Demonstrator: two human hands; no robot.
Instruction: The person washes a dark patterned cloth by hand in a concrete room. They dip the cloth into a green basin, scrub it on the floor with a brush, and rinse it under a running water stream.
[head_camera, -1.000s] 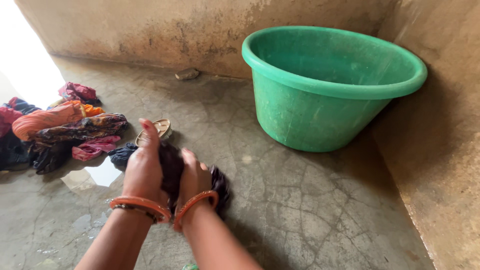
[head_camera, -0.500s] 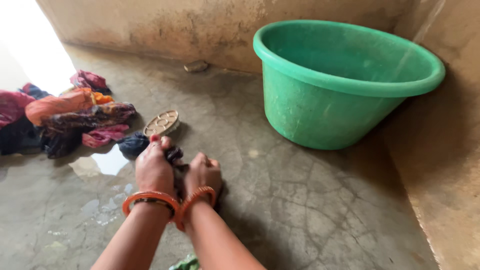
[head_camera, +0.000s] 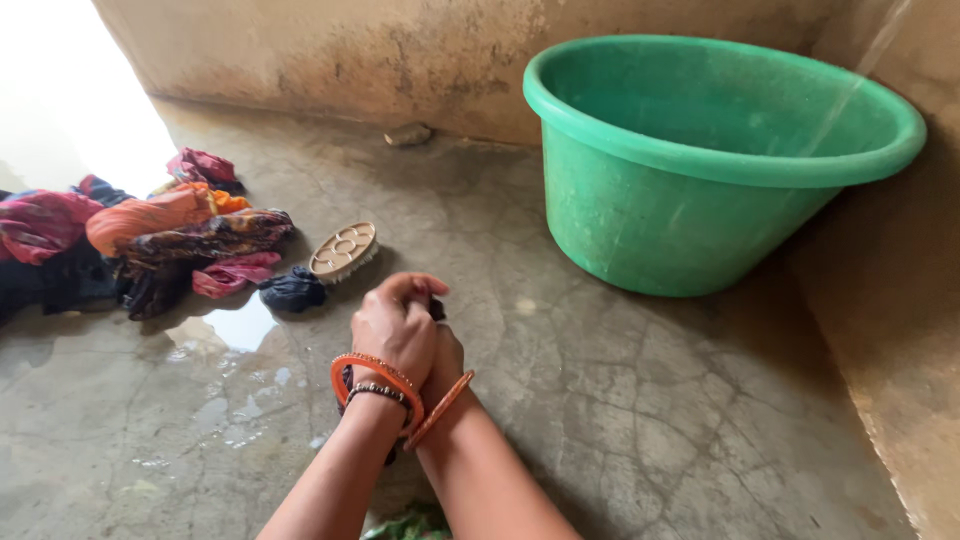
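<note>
Wet concrete floor (head_camera: 620, 400); both hands (head_camera: 410, 335) now pulled nearer, clenched on dark cloth (head_camera: 437, 308).

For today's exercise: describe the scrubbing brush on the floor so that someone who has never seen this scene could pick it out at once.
Start at the big green tub by the wall and look left across the concrete floor to the heap of coloured clothes. Between them lies the scrubbing brush, tilted on its bristles. It is the only hard, oval, tan thing there, with round hollows on its back.

Cracked, wet concrete floor (head_camera: 640, 400) carrying a green plastic tub (head_camera: 700, 170), a heap of colourful clothes (head_camera: 150, 245), a scrubbing brush (head_camera: 343, 251) and a small stone (head_camera: 407, 133).
</note>
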